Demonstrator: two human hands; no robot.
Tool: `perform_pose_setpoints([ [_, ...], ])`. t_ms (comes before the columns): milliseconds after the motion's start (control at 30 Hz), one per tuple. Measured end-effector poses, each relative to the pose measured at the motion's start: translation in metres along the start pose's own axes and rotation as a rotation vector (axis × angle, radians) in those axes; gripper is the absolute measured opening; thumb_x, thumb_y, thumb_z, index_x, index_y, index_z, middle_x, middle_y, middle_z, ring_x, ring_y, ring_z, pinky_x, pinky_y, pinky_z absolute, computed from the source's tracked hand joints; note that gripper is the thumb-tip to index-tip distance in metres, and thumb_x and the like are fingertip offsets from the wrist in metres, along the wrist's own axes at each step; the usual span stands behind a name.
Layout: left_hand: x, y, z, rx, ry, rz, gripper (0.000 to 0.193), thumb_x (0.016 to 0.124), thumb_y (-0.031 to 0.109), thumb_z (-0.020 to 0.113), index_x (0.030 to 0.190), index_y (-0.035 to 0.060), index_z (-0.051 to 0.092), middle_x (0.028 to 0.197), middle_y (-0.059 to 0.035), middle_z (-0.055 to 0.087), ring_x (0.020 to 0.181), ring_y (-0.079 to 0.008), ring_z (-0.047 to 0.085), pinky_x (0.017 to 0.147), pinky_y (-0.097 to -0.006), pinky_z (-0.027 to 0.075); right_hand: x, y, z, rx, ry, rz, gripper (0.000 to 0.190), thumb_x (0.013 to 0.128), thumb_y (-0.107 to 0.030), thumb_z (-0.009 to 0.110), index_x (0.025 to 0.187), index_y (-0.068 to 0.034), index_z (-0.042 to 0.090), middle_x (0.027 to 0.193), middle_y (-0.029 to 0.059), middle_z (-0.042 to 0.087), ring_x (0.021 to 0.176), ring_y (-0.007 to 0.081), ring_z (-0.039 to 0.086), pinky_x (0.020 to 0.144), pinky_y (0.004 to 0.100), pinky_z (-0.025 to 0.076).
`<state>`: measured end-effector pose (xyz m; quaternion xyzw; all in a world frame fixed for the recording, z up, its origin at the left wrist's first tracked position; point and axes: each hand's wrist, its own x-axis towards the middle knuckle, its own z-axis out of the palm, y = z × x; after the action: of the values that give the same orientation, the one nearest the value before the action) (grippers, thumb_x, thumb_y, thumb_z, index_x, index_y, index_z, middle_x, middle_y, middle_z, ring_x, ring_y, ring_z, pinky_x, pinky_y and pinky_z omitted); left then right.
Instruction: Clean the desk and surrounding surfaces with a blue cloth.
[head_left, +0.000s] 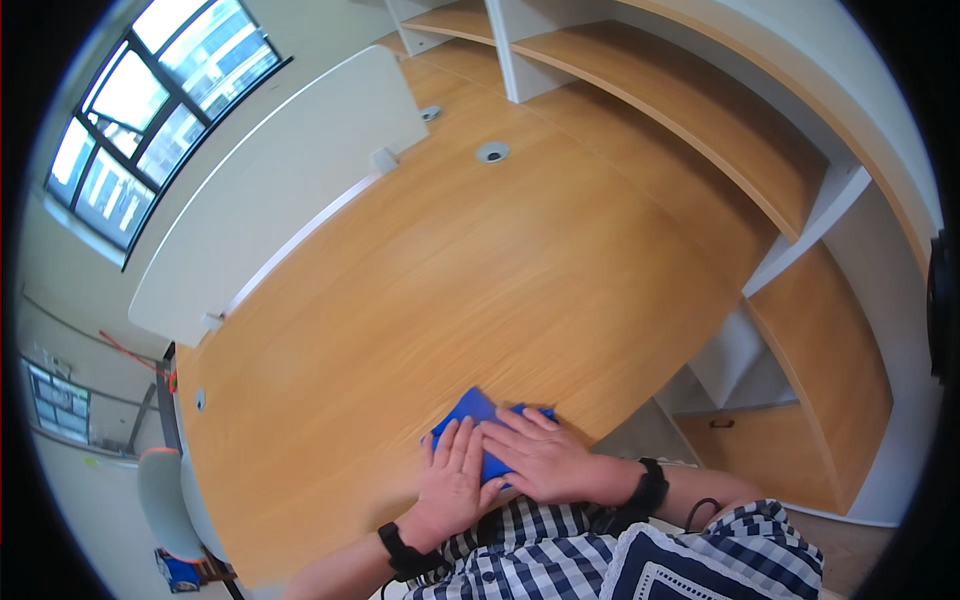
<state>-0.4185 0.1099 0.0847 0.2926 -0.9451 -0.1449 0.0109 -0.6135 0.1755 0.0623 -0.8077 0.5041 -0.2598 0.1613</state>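
A blue cloth (469, 405) lies folded and bunched on the wood-grain desktop (360, 322), close to its near edge. My left hand (452, 476) rests flat on the cloth's left part, fingers pointing away from me. Beside it, my right hand (544, 454) presses on the right part, its fingers slanting towards the left hand. The fingertips of the two hands nearly meet over the cloth. Neither hand closes its fingers around the fabric. Much of the cloth is hidden under the palms. Black bands circle both wrists.
A pale divider panel (285, 180) stands along the desk's far left edge. Round cable grommets (493, 153) are set in the desktop. Shelving (675, 105) rises at the back right, with a drawer cabinet (757, 450) to the right. A chair (161, 495) stands at left.
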Motion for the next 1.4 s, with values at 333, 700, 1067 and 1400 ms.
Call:
perform_pose_setpoints([
  [333, 0.143, 0.069, 0.002, -0.022, -0.002, 0.314, 0.076, 0.081, 0.043, 0.062, 0.137, -0.0035, 0.039, 0.142, -0.0225, 0.038, 0.133, -0.0397, 0.033, 0.106, -0.0591, 0.023, -0.071, 0.063, -0.066, -0.225, 0.271, 0.368, 0.049, 0.082, -0.028, 0.062, 0.123, -0.003, 0.057, 0.135, 0.012, 0.05, 0.13, 0.0316, 0.041, 0.106, 0.049, 0.03],
  [700, 0.225, 0.101, 0.023, -0.028, 0.104, 0.446, 0.07, 0.086, 0.042, 0.057, 0.137, -0.0017, 0.04, 0.143, -0.0193, 0.039, 0.133, -0.0367, 0.034, 0.106, -0.0564, 0.026, -0.095, 0.115, -0.112, -0.31, 0.299, 0.478, 0.049, 0.083, -0.02, 0.057, 0.129, -0.004, 0.051, 0.14, 0.0128, 0.045, 0.13, 0.0357, 0.039, 0.107, 0.0509, 0.029],
  [1067, 0.26, 0.102, 0.033, -0.046, 0.158, 0.406, 0.067, 0.088, 0.042, 0.055, 0.138, 0.0004, 0.039, 0.144, -0.0185, 0.038, 0.135, -0.0341, 0.032, 0.11, -0.0526, 0.024, -0.09, 0.151, -0.125, -0.327, 0.271, 0.509, 0.049, 0.082, -0.015, 0.056, 0.129, -0.003, 0.05, 0.141, 0.0145, 0.043, 0.132, 0.0366, 0.036, 0.108, 0.0515, 0.028],
  [1400, 0.243, 0.086, 0.032, -0.148, 0.224, 0.369, 0.067, 0.088, 0.042, 0.055, 0.137, -0.0024, 0.04, 0.141, -0.0198, 0.041, 0.133, -0.0356, 0.035, 0.108, -0.0532, 0.025, -0.07, 0.139, -0.122, -0.382, 0.17, 0.507, 0.056, 0.081, -0.012, 0.051, 0.134, 0.001, 0.043, 0.144, 0.0186, 0.038, 0.134, 0.0412, 0.031, 0.111, 0.052, 0.023],
])
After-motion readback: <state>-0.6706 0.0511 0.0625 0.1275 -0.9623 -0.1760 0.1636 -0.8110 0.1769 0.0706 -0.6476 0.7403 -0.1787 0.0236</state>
